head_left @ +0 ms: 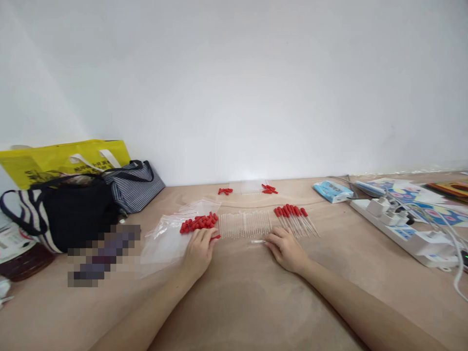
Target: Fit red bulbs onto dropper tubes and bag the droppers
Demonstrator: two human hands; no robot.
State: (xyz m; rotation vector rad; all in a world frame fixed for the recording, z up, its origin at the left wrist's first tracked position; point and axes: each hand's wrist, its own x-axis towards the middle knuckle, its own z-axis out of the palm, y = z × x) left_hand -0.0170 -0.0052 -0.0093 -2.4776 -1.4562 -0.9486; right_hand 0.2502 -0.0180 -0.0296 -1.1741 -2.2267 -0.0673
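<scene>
From where I stand, I see two bare hands at work over the desk (234,302), near the centre of the frame. The left hand (199,248) has its fingers curled, thumb and fingertips pinching a red cap (216,237), which pokes out toward the middle. The right hand (287,248) pinches a clear tube (257,241) that lies level and points left, toward the cap; the two pieces are apart.

Just beyond the left hand sits a heap of red caps (199,223), with a clear plastic bag (161,248) spreading out to its left. Between the hands and a little farther up the frame runs a row of bare tubes (244,224), laid side by side. Right of that row, just past the right hand, capped tubes (296,218) lie fanned out, their red ends toward the wall (234,87).

Higher in the centre are two small clusters of red caps, one on the left (225,191) and one on the right (269,188). A blue packet (332,191) and a loaded power strip (395,231) lie at right; a yellow bag (73,156), a black bag (82,212) and a striped bag (137,187) crowd the left.
</scene>
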